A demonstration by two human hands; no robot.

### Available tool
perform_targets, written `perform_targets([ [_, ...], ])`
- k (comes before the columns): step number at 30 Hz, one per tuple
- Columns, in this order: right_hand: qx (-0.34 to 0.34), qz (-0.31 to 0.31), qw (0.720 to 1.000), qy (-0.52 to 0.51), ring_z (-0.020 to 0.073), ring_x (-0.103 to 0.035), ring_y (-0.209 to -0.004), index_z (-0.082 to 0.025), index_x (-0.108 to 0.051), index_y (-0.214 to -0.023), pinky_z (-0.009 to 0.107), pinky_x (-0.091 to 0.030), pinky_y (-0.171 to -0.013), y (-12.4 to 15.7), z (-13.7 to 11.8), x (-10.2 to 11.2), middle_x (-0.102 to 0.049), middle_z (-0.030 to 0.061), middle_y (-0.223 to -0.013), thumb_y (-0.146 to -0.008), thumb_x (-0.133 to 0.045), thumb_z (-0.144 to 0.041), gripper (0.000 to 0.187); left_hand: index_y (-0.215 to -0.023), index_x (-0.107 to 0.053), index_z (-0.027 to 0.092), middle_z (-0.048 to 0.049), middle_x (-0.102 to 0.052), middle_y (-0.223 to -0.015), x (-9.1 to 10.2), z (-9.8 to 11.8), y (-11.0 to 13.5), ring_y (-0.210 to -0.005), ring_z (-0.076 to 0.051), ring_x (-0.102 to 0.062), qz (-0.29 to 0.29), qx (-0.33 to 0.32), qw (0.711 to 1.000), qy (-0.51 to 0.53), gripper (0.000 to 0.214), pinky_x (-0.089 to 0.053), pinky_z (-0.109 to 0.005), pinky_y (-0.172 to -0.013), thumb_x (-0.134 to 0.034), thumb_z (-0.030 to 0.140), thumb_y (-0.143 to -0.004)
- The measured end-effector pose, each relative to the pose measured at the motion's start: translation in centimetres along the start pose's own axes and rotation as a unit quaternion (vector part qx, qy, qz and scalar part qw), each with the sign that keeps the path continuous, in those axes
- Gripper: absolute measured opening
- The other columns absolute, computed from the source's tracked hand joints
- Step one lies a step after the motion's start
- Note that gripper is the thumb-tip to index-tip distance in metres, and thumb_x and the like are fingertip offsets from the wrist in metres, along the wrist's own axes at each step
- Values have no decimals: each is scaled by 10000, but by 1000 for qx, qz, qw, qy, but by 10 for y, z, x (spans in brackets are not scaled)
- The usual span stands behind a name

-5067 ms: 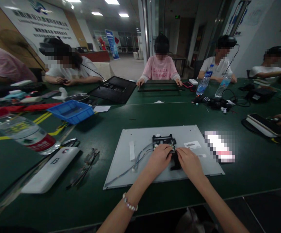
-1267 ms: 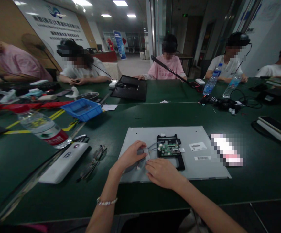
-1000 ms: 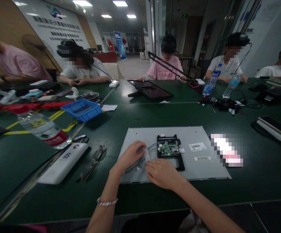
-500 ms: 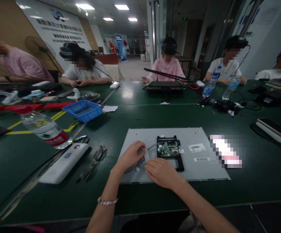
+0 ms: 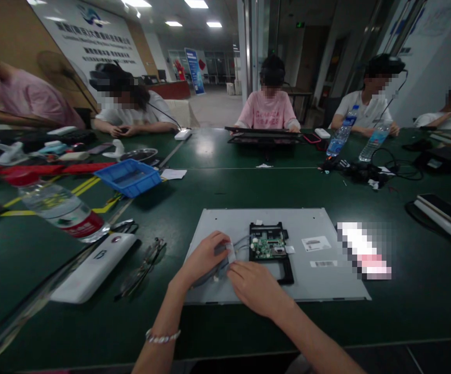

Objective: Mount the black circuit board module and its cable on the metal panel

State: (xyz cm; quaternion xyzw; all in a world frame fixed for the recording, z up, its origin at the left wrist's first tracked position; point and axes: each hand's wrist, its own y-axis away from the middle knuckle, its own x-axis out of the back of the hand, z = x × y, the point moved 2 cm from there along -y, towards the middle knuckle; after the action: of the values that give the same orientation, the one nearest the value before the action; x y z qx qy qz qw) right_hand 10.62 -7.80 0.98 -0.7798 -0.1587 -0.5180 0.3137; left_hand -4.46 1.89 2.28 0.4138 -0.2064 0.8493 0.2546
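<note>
Both hands meet at the near left of the panel (image 5: 318, 283): left hand (image 5: 205, 257) fingers closed round the cable (image 5: 242, 242) just left of the board (image 5: 267, 246), right hand (image 5: 254, 285) fingertips pinching the same cable, seemingly to steady it.

Circuit board (image 5: 268, 246) on panel (image 5: 311, 285), bottle (image 5: 54, 205) far left

three water bottles (image 5: 59, 210) are counted, one blue tray (image 5: 139, 189), one grey panel (image 5: 229, 221), one circuit board (image 5: 267, 248), two white labels (image 5: 315, 243), and five other people (image 5: 269, 110) are seen seated.
</note>
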Motion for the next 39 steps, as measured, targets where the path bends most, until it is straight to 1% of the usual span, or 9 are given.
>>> perform_targets([
  [7, -6, 1, 1000, -29, 185, -536, -1114, -121, -556, -1116, 317, -437, -941, -1, 3, -4, -613, 91, -1183, -880, -455, -126, 256, -971, -571, 215, -28, -561, -975, 6, 0, -3, -936, -185, -544, -2, 14, 1000, 20, 193, -442, -329, -839, -489, 154, -807],
  [12, -9, 8, 999, -40, 180, -563, -1049, -136, -569, -1068, 305, -453, -915, -1, 6, -4, -636, 80, -1112, -870, -481, -118, 218, -971, -575, 215, -31, -557, -982, 5, 1, -4, -908, -175, -553, -6, 20, 1000, 10, 189, -450, -321, -815, -435, 160, -856],
  [16, -10, 17, 1000, -25, 192, -553, -1046, -131, -576, -1032, 318, -441, -933, -3, 5, 3, -631, 89, -1076, -876, -485, -122, 181, -993, -572, 212, -36, -547, -1030, 6, 4, -4, -898, -169, -559, 19, 26, 999, -15, 201, -451, -310, -805, -424, 166, -866],
  [18, -7, 29, 999, -17, 194, -527, -1088, -125, -572, -1044, 315, -423, -961, -3, 5, 6, -620, 95, -1094, -886, -475, -130, 186, -983, -570, 211, -35, -545, -1024, 8, 6, -4, -898, -169, -557, 41, 23, 999, -20, 193, -451, -306, -806, -432, 163, -858],
  [20, -3, 42, 999, -12, 190, -510, -1113, -124, -568, -1059, 309, -412, -977, -4, 4, 9, -616, 96, -1102, -895, -462, -137, 196, -966, -567, 210, -29, -548, -995, 9, 8, -3, -887, -164, -556, 47, 17, 999, -16, 180, -448, -297, -800, -440, 159, -850],
  [25, 4, 38, 999, -3, 186, -519, -1104, -127, -560, -1076, 316, -428, -961, -5, 2, 7, -619, 103, -1095, -887, -466, -128, 212, -926, -575, 211, -20, -564, -935, 7, 13, 0, -875, -168, -560, -12, 8, 1000, -8, 174, -437, -293, -795, -478, 138, -801],
  [28, -1, 33, 999, 4, 193, -533, -1081, -125, -563, -1069, 324, -440, -941, -6, 2, 3, -621, 106, -1083, -882, -466, -123, 211, -925, -577, 210, -24, -569, -927, 5, 13, 0, -881, -177, -560, -31, 8, 999, -8, 186, -433, -303, -809, -498, 135, -774],
  [32, -6, 26, 1000, 14, 190, -548, -1037, -121, -565, -1061, 323, -451, -920, -7, 2, -1, -626, 100, -1069, -873, -478, -121, 207, -952, -564, 208, -25, -571, -940, 4, 10, 1, -867, -183, -556, -29, 21, 999, -15, 209, -434, -315, -795, -528, 149, -754],
  [39, 24, 49, 997, 49, 193, -485, -1134, -124, -572, -1054, 332, -427, -940, -8, 2, -1, -621, 105, -1081, -898, -465, -134, 190, -890, -553, 197, -15, -535, -904, 4, 13, 1, -804, -152, -551, -17, 8, 1000, 11, 176, -438, -291, -744, -490, 113, -749],
])
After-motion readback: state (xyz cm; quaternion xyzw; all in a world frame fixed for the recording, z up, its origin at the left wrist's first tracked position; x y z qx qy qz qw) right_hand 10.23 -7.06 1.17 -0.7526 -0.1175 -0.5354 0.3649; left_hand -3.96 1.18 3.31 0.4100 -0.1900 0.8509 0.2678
